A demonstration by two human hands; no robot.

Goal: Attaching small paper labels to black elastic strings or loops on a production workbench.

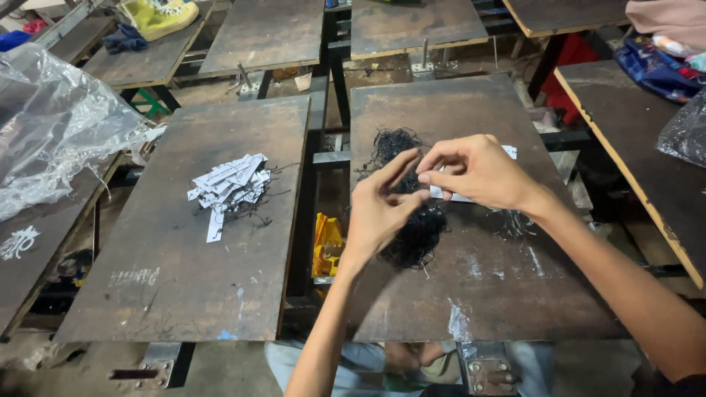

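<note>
My left hand point(379, 209) and my right hand point(478, 170) meet above the right dark board point(485, 287), fingertips pinched together on a thin black string. A white paper tag point(450, 195) shows partly under my right hand; which hand holds it I cannot tell. Beneath both hands lies a tangled heap of black strings point(412, 235), reaching back toward the far side of the board. On the left dark board point(176, 279) sits a pile of white paper tags point(228, 185) with loose black threads around it.
Crumpled clear plastic sheeting point(51, 125) covers the table at far left. A yellow object point(326, 239) sits in the gap between the two boards. More dark boards stand behind, one bearing a yellow-green cloth point(158, 16). A table with bags point(654, 66) runs along the right.
</note>
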